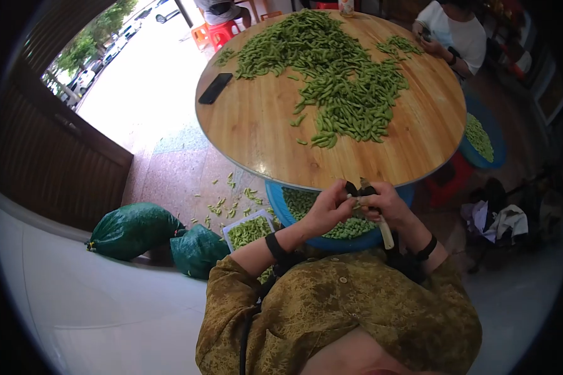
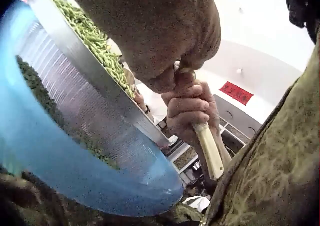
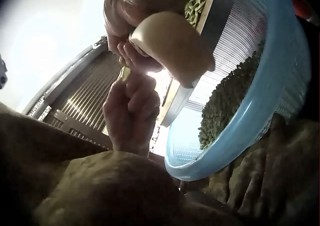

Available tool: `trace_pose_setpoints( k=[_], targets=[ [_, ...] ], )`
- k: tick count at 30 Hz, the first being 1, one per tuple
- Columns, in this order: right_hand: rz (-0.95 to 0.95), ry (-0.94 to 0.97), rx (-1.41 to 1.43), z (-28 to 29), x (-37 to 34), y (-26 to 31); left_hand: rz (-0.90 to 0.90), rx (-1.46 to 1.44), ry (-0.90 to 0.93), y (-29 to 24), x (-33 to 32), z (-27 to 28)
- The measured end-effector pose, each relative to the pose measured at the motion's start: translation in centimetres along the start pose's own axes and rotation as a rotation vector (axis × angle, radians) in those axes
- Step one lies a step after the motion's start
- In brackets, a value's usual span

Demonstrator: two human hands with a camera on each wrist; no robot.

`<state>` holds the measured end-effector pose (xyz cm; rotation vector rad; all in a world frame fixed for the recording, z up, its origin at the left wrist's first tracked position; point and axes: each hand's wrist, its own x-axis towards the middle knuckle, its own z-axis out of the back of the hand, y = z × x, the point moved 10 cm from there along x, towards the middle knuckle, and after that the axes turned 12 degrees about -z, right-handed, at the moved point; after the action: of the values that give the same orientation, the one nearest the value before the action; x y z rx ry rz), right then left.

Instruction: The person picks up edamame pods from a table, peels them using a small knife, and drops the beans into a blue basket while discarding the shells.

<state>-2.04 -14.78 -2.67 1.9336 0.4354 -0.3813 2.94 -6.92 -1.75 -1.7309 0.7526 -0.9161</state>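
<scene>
In the head view my left hand (image 1: 329, 207) and right hand (image 1: 385, 203) meet close together over a blue basin (image 1: 276, 199) at the table's near edge. My right hand grips a tool by its cream handle (image 2: 210, 153), which sticks out below the fist; dark pieces show at the fingertips. Between the fingertips of my left hand is a small yellowish-green pod (image 3: 125, 73), mostly hidden by the fingers. I cannot tell how the tool touches it. Small green beans (image 1: 347, 229) lie in the basin under my hands.
A round wooden table (image 1: 256, 134) bears a heap of green pods (image 1: 350, 94) and a black phone (image 1: 215, 89). Green sacks (image 1: 134, 230) and a white crate of pods (image 1: 247, 231) stand at left. Another person (image 1: 460, 34) sits across, near a second blue basin (image 1: 497, 137).
</scene>
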Motion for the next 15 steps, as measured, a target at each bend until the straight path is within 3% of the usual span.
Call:
trace_pose_setpoints(
  k=[2, 6, 8, 12, 14, 15],
  targets=[
    [0.039, -0.057, -0.091, -0.1, -0.1, 0.1, 0.009, 0.085, 0.050, 0.3, 0.0, -0.6],
    [0.135, -0.202, -0.335, 0.0, -0.8, 1.3, 0.006, 0.183, -0.050, 1.2, 0.0, 0.7],
    [0.387, -0.253, -0.511, -1.1, -1.7, 3.4, 0.035, 0.190, -0.084, 1.0, 0.0, 0.6],
    [0.350, -0.283, -0.560, -0.4, -0.8, 2.0, 0.000, 0.194, -0.092, 0.6, 0.0, 0.5],
    [0.425, -0.269, -0.644, -1.1, -1.1, 2.3, 0.015, 0.184, -0.093, 0.6, 0.1, 0.7],
    [0.340, -0.214, -0.552, -1.1, -0.9, 2.0, 0.081, 0.146, -0.048, 1.1, 0.0, 0.4]
  ],
)
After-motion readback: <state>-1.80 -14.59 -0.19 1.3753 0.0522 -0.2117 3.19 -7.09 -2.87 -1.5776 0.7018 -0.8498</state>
